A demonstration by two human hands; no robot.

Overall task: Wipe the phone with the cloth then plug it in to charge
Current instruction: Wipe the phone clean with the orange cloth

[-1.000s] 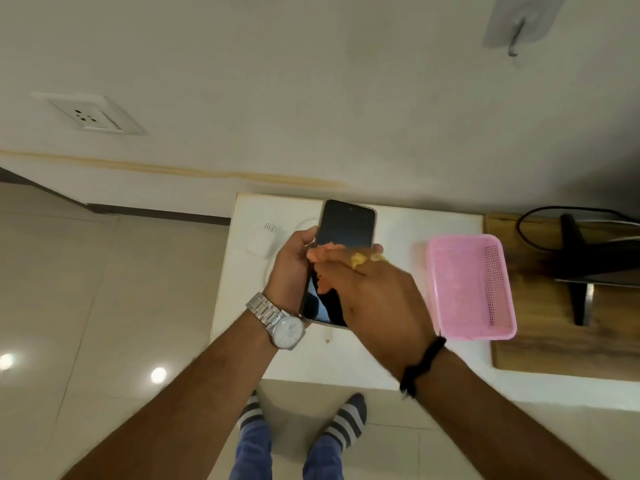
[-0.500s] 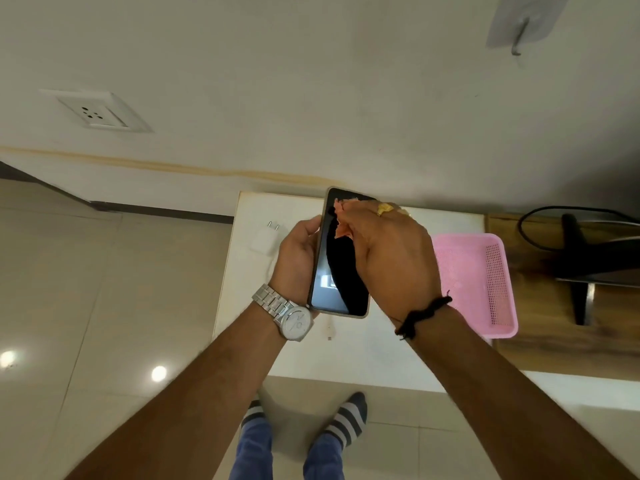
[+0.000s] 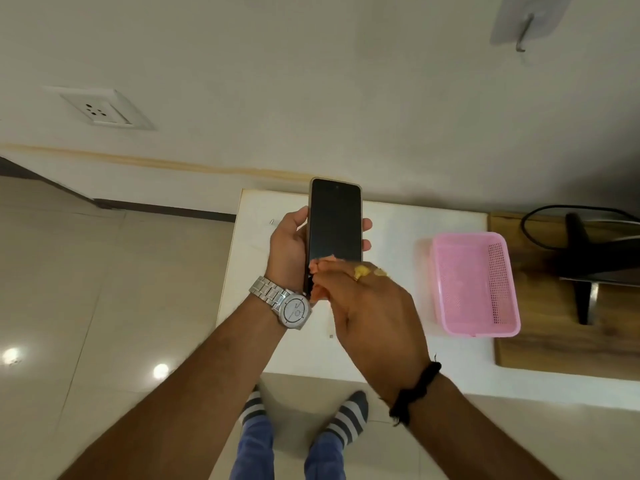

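My left hand (image 3: 289,249) holds a black phone (image 3: 335,220) upright above the white table (image 3: 398,223), its dark screen facing me and fingers wrapped around its sides. My right hand (image 3: 367,303) covers the phone's lower end and pinches a small orange cloth (image 3: 320,266) against the screen. Only a bit of the cloth shows between my fingers. The charger's plug pins (image 3: 272,222) peek out on the table just left of my left hand; the rest of the charger is hidden.
A wall socket (image 3: 98,110) sits on the wall at upper left. A pink plastic basket (image 3: 474,282) stands on the table to the right, beside a wooden board (image 3: 554,344) with a black stand (image 3: 581,268) and cable. My socked feet are below the table edge.
My right hand with the cloth slid from the phone's top down to its bottom end. The phone now faces me squarely and the upper screen is uncovered.
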